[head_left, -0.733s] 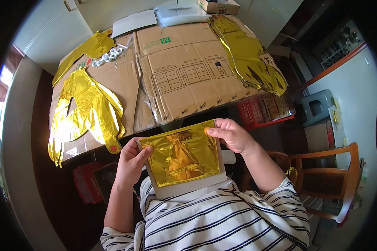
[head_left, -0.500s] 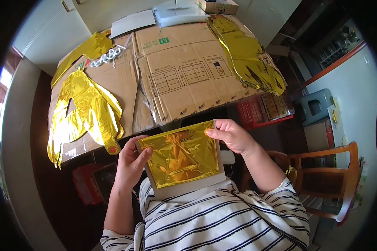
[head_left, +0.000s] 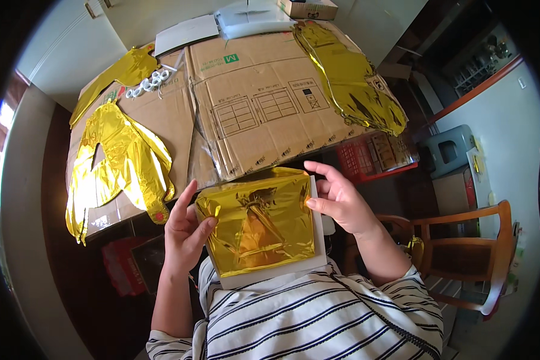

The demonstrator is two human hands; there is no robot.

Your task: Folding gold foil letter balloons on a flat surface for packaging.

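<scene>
1. The left hand (head_left: 185, 231) is at the left side of a gold foil sheet (head_left: 264, 231), thumb tip on the foil's edge, index finger raised apart from the thumb.
2. The right hand (head_left: 345, 207) is at the right side, thumb at the edge, index finger stretched toward the far side, apart from the thumb.
3. The other fingers are partly hidden, so I cannot tell whether either hand clamps the foil.
4. The foil lies over a white board (head_left: 319, 240), close against the striped top (head_left: 294, 312), on the near side of the flat cardboard (head_left: 225, 81).
5. On the cardboard's left lie a near foil cutout (head_left: 123, 150), a far foil cutout (head_left: 132, 65) and white rings (head_left: 147, 87); on its right, a foil pile (head_left: 349, 78).
6. A wooden chair (head_left: 462, 231) stands near right.
</scene>
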